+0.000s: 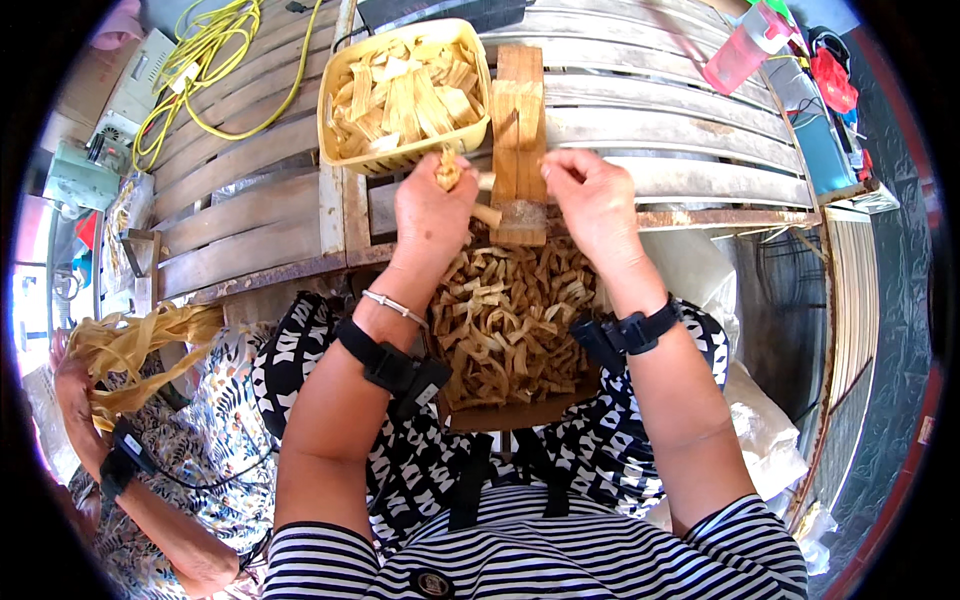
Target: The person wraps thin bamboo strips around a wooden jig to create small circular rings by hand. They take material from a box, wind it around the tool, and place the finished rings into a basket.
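Note:
My left hand [432,212] is closed around a yellowish dried strip [449,172], whose crumpled end sticks up past the fingers. A pale rolled piece [486,215] shows beside that hand, against the wooden block. My right hand [592,200] is pinched at the other side of the block; what lies between its fingertips, if anything, is too small to make out. Between both hands, the wooden block [518,150] reaches over the table's near edge, with a thin dark upright piece on it. Below, a cardboard box [490,418] on my lap holds many short curled dried pieces [515,325].
Behind my left hand stands a yellow basket [328,130] of flat dried strips [410,95]. The slatted table [660,125] carries a pink bottle [738,55] and a yellow cable [205,60]. At left, a co-worker's arm [150,505] holds long yellowish strips [140,355].

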Tool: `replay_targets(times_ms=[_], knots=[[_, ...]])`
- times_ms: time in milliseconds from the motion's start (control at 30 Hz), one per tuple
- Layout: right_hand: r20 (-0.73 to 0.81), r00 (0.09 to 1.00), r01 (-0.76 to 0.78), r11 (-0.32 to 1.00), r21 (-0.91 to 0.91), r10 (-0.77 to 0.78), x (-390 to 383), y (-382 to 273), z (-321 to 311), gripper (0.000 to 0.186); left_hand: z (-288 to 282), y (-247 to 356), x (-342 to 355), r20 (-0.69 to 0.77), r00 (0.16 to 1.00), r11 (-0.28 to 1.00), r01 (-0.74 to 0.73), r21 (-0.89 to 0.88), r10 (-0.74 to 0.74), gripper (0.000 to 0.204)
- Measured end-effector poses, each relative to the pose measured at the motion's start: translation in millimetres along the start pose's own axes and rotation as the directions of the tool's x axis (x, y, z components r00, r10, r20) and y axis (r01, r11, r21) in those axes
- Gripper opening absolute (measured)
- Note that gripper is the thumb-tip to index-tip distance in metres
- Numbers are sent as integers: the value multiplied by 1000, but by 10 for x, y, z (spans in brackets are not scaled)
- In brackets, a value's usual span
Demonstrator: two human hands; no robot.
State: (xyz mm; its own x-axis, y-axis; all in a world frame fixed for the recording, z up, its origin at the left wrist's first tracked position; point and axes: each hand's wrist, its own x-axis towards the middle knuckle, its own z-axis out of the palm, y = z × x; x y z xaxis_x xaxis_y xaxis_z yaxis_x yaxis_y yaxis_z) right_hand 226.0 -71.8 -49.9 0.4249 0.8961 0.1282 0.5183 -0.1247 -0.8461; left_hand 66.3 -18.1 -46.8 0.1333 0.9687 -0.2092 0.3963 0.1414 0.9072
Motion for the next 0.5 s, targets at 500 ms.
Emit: replay_targets(times_ms=[500], knots=[[-86,984,177,899,401,-155,-307,-345,-278,5,-56,174,-604,136,801,812,-581,-55,583,41]])
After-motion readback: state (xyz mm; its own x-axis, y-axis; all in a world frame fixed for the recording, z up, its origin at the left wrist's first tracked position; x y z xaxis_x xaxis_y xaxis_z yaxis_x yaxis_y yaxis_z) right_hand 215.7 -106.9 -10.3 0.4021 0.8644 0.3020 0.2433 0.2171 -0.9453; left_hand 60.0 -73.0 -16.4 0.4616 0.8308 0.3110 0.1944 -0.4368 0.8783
